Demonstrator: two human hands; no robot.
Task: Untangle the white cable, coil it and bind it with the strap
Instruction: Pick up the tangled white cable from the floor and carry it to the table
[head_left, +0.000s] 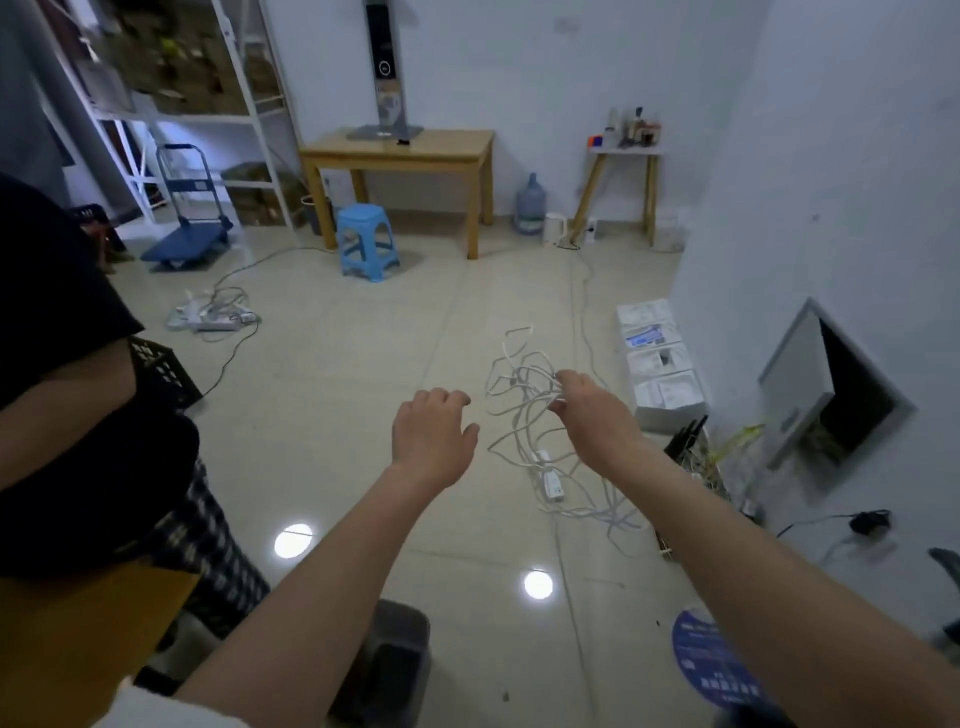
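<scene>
The right hand (592, 410) was stretched out over the tiled floor (363, 395) with its fingers and thumb pinched on a bunch of strands of the white cable (524, 410), holding the tangle up in the air. From that grip the cable hung in loose, crossing loops, one bent end sticking up beyond the hand, while the lower part trailed down to the floor, where a small white inline box (551, 480) and more slack lay in a heap. The left hand (434, 434) hovered just beside the tangle, palm down, fingers spread and gently curved, holding nothing and not touching the cable. No strap could be made out (the picture was soft with motion). A stack of white boxes (660, 364) sat against the right wall near the cable. Farther off stood a blue stool (366, 241) in front of a wooden table (400, 150), with a water jug (531, 205) beside the table and a blue trolley (187, 234) to the left. Another person's arm (67, 384) showed at the left edge.
</scene>
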